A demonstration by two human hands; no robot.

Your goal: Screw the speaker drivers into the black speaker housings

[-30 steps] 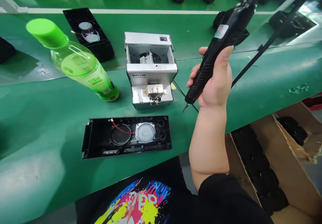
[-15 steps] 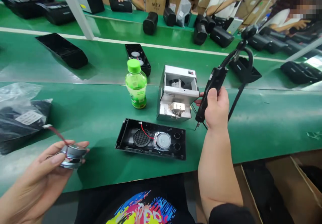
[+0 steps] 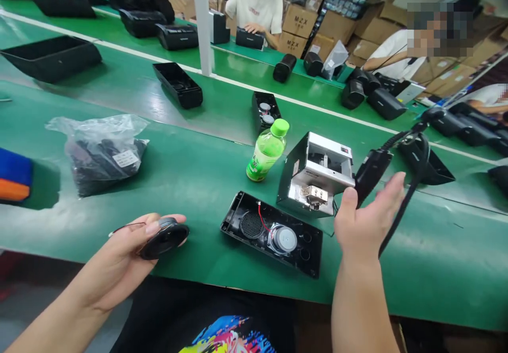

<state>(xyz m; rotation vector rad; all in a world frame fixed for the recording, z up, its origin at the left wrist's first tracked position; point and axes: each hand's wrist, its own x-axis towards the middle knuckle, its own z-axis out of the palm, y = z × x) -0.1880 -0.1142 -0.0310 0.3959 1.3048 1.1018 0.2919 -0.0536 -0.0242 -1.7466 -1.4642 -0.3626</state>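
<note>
My left hand [image 3: 123,260] grips a round speaker driver [image 3: 165,241] by its edge, its black cone side tilted up, above the near edge of the bench. Beside it lies an open black speaker housing [image 3: 293,259], with one grey-backed driver [image 3: 284,239] seated in it, a red wire and a round mesh grille. My right hand [image 3: 369,223] is open, fingers stretched out, right by a hanging black electric screwdriver [image 3: 372,174]; the fingers are not wrapped round it. Behind the housing stands a silver and black screw feeder [image 3: 305,178].
A green-capped bottle [image 3: 266,152] stands left of the screw feeder. Further left lie a plastic bag of dark parts [image 3: 105,162] and a blue and orange object [image 3: 16,175]. Black housings [image 3: 178,86] rest along the far strip. Co-workers [image 3: 256,3] sit across the bench.
My right hand has opened and let go of the screwdriver. The left hand has brought the driver closer to the housing and turned its cone side up. The view has swung left.
</note>
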